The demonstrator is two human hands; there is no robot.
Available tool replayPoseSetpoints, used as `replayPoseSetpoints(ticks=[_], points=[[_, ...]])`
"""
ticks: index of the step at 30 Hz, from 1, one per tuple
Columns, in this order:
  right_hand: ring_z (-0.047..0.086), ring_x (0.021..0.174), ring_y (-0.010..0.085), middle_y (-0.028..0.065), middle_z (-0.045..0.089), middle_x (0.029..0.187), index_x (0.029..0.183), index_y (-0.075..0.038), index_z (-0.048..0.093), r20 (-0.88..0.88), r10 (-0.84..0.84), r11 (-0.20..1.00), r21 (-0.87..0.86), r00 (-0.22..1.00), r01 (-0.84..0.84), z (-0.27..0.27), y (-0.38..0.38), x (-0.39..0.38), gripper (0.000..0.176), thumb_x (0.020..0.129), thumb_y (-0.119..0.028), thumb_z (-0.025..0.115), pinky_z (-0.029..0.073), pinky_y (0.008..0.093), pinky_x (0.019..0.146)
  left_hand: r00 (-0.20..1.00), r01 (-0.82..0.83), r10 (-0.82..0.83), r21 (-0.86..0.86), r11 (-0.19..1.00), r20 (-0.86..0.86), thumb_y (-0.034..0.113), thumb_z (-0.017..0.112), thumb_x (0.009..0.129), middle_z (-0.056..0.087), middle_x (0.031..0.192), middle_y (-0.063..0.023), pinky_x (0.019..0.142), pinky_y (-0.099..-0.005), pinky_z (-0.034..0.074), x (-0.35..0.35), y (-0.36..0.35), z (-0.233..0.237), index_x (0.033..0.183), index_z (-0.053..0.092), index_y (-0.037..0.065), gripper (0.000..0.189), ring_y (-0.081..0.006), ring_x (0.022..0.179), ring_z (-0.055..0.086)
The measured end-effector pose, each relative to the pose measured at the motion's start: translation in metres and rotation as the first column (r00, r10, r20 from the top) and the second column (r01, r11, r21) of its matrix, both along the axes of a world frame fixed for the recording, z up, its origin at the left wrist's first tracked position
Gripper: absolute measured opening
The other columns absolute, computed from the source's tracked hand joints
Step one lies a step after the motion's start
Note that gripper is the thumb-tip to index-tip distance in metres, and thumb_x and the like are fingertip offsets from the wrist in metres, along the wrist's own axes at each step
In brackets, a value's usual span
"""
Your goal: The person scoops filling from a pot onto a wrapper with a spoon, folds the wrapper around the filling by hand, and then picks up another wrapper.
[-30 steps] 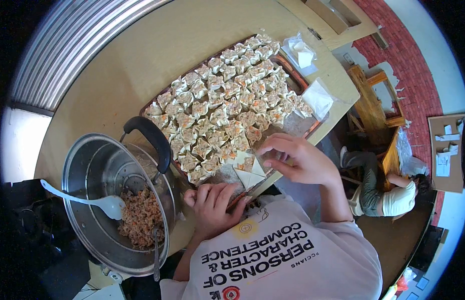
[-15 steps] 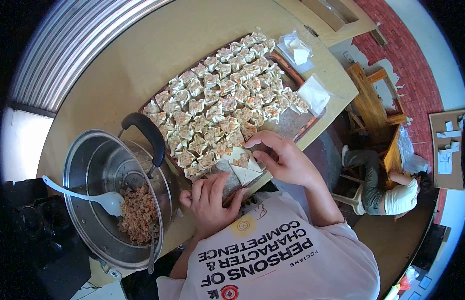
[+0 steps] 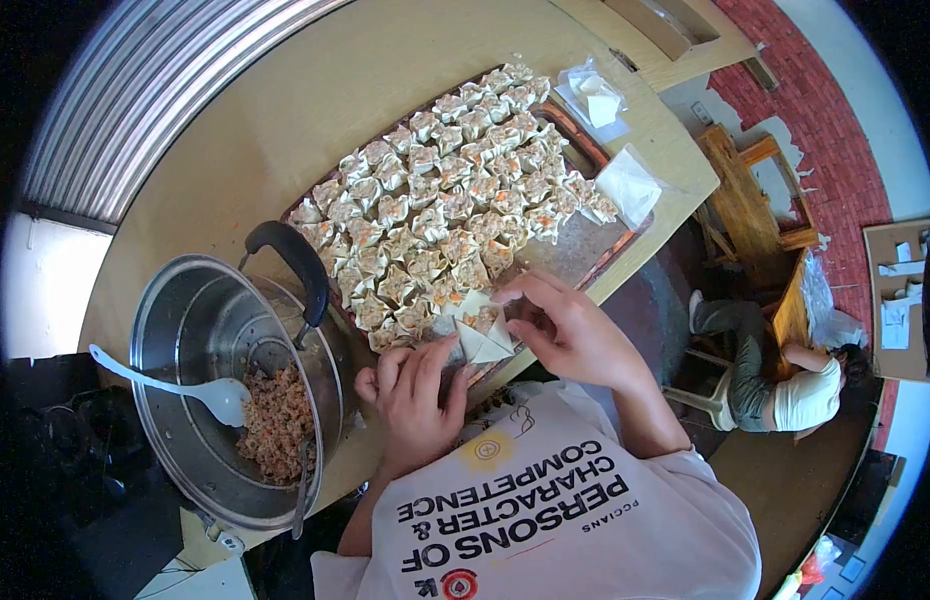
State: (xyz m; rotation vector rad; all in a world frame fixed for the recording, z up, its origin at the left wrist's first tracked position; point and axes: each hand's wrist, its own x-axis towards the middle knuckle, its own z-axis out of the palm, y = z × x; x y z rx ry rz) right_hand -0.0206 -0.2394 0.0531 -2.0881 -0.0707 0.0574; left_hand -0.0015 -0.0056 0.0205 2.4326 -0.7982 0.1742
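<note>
A square dumpling wrapper (image 3: 488, 347) with a lump of meat filling (image 3: 481, 319) lies at the near edge of the tray, its sides partly raised. My right hand (image 3: 575, 330) is at its right side, with forefinger and thumb curled against the wrapper's edge. My left hand (image 3: 417, 395) rests at the tray's near edge, fingers stretched toward the wrapper's left corner and thumb apart. Just beyond, rows of open-topped filled dumplings (image 3: 440, 200) cover most of the tray (image 3: 595, 240).
A large steel pot (image 3: 200, 300) stands at left, with ground meat filling (image 3: 277, 425), a white ladle (image 3: 220, 398) and a metal utensil handle (image 3: 303, 495) in it. Wrappers in plastic (image 3: 630, 185) lie at the tray's right corner. Another person (image 3: 800, 395) sits at far right.
The wrapper's left and far sides have been raised closer around the filling. My left fingertips have moved slightly up toward it, while my right hand stays at its right edge.
</note>
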Motion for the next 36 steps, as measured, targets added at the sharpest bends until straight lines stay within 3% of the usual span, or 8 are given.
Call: replayPoseSetpoints(ticks=[5,10,16,26,29,31,34,36], points=[[0.07,0.085,0.0276,0.0153,0.062,0.107,0.121,-0.003,0.062,-0.072,-0.066,0.997,0.027,0.995,0.068,0.009,0.004,-0.018,0.03,0.091,0.001,0.066,0.053,0.0347,0.065,1.0,0.025,-0.025,-0.005,1.0,0.017,0.016,0.081,0.082,0.073,0.109,-0.0019,0.095,-0.0422,0.03,-0.002,0.006,0.001,0.122,0.07,0.013,0.042,-0.023,0.104,0.057],[0.071,0.085,0.0235,0.0135,0.067,0.108,0.118,-0.004,0.065,-0.115,-0.099,0.992,0.063,0.988,0.106,0.01,0.01,-0.03,0.027,0.091,0.0,0.068,0.052,0.0314,0.058,0.995,0.039,-0.048,-0.103,0.994,-0.092,0.008,0.076,0.081,0.073,0.112,-0.003,0.098,-0.0427,0.029,-0.003,0.007,0.006,0.123,0.07,0.011,0.042,-0.0242,0.106,0.057],[0.071,0.089,0.0239,0.0126,0.069,0.105,0.117,-0.004,0.066,-0.182,-0.101,0.983,0.132,0.978,0.126,0.002,0.014,-0.045,0.026,0.092,0.001,0.068,0.054,0.0311,0.063,0.98,0.118,-0.125,-0.051,0.992,-0.154,-0.001,0.065,0.08,0.07,0.119,-0.0072,0.099,-0.0444,0.029,0.001,0.01,0.012,0.131,0.065,0.01,0.052,-0.0258,0.112,0.055],[0.071,0.091,0.0224,0.0095,0.07,0.104,0.114,-0.004,0.066,-0.118,-0.053,0.949,0.304,0.992,0.087,-0.005,0.032,-0.053,0.02,0.094,0.001,0.067,0.056,0.0316,0.067,0.975,0.144,-0.159,-0.103,0.984,-0.158,0.0,0.062,0.077,0.068,0.122,-0.0098,0.101,-0.0445,0.03,0.009,0.006,0.007,0.134,0.063,0.009,0.058,-0.0266,0.118,0.055],[0.071,0.088,0.0212,0.0089,0.069,0.104,0.109,-0.004,0.068,-0.205,-0.05,0.935,0.335,0.978,0.118,-0.001,0.019,-0.048,0.018,0.092,0.0,0.07,0.055,0.0313,0.066,0.987,0.121,-0.128,-0.077,0.99,-0.098,0.0,0.061,0.076,0.065,0.125,-0.0086,0.103,-0.045,0.029,0.009,0.007,0.006,0.134,0.065,0.01,0.059,-0.0272,0.118,0.054],[0.071,0.083,0.0228,0.0095,0.068,0.103,0.105,-0.005,0.069,-0.061,-0.296,0.955,-0.04,0.953,0.294,0.004,0.009,-0.038,0.017,0.089,-0.003,0.073,0.055,0.0332,0.066,0.989,0.138,-0.139,-0.044,0.989,-0.04,0.0,0.06,0.074,0.062,0.127,-0.0054,0.103,-0.0458,0.029,0.006,0.011,0.002,0.13,0.068,0.014,0.058,-0.0277,0.118,0.052],[0.07,0.081,0.0274,0.0109,0.067,0.101,0.102,-0.005,0.069,0.05,-0.332,0.929,-0.157,0.942,0.336,-0.009,0.003,-0.023,0.017,0.086,-0.006,0.075,0.055,0.0366,0.069,0.988,0.15,-0.15,0.005,0.989,0.022,0.0,0.061,0.071,0.061,0.128,-0.0024,0.102,-0.0465,0.028,0.002,0.011,-0.001,0.126,0.072,0.019,0.06,-0.0279,0.116,0.05],[0.069,0.082,0.0318,0.0113,0.065,0.099,0.1,-0.005,0.068,0.031,-0.336,0.922,-0.194,0.941,0.336,-0.009,0.006,-0.018,0.018,0.086,-0.01,0.077,0.056,0.0398,0.072,0.987,0.155,-0.157,0.04,0.987,0.035,0.0,0.061,0.071,0.06,0.128,-0.0016,0.102,-0.047,0.028,0.001,0.011,-0.004,0.126,0.073,0.022,0.061,-0.0277,0.116,0.048]])
